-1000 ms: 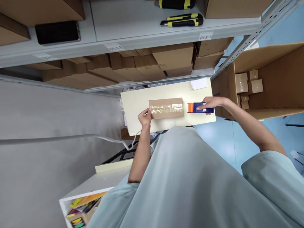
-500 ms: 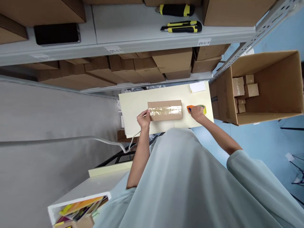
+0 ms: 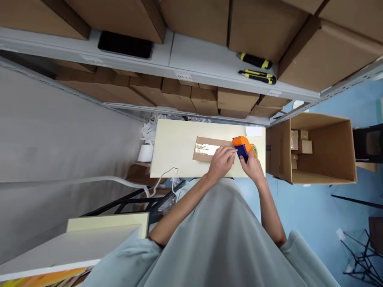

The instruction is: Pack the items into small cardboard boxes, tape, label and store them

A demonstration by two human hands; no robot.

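A long brown cardboard box [image 3: 206,149] with shiny clear tape along its top lies on the cream-coloured table [image 3: 173,159]. My left hand [image 3: 221,161] rests over the box's right end, fingers stretched toward the dispenser and partly hiding the cardboard. In my right hand [image 3: 254,169] is an orange and dark blue tape dispenser [image 3: 243,144], held tilted at that same end. Its tape roll [image 3: 254,150] shows on the far side. Whether my left fingertips touch the tape or the dispenser is too small to tell.
A large open carton [image 3: 332,155] holding several small boxes stands right of the table. Above the far edge runs a grey shelf [image 3: 197,52] with cartons, a black phone [image 3: 125,44] and two utility knives [image 3: 257,76]. A white card [image 3: 253,131] lies at the table's far right corner.
My left hand has moved from the box's left end to its right end. My right hand has lifted the tape dispenser from the table and brought it to the box. The view has shifted.
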